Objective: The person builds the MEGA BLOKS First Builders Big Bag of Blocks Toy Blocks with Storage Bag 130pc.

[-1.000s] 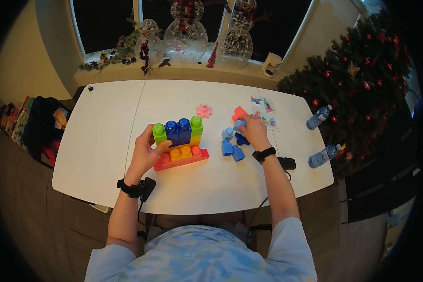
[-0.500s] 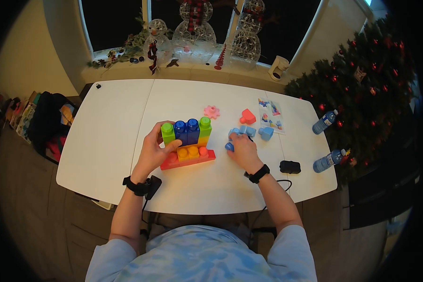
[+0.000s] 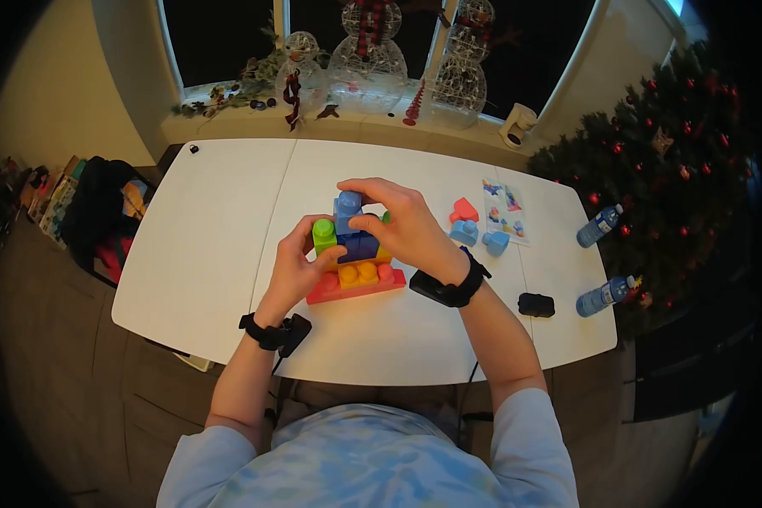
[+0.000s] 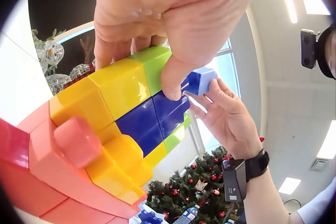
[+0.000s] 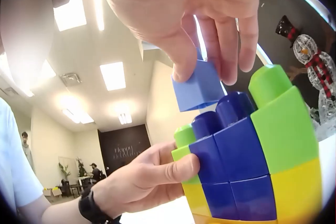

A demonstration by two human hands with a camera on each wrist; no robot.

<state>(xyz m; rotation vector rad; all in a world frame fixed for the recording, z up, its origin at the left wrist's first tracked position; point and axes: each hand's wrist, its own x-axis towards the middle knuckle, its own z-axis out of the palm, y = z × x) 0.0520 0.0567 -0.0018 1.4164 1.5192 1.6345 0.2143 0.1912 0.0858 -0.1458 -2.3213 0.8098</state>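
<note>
A toy block wall has a red base (image 3: 356, 293), yellow and dark blue blocks (image 5: 236, 153) in the middle, and green blocks (image 5: 286, 127) at its sides. My left hand (image 3: 299, 267) grips its left end, thumb on the dark blue front. My right hand (image 3: 411, 227) pinches a light blue block (image 5: 199, 87) between thumb and fingers. That block is directly over the dark blue studs, slightly tilted, with its hollow underside showing in the left wrist view.
Right of the wall lie two light blue blocks (image 3: 464, 232) and a red block (image 3: 463, 209), beside a picture sheet (image 3: 506, 212). Farther right are a black device (image 3: 536, 305) and two water bottles (image 3: 599, 226). Decorations stand along the windowsill (image 3: 347, 127).
My right hand has gone from the loose blocks to above the wall, bringing a light blue block. My left hand has kept its hold on the wall. The pink gear is now hidden.
</note>
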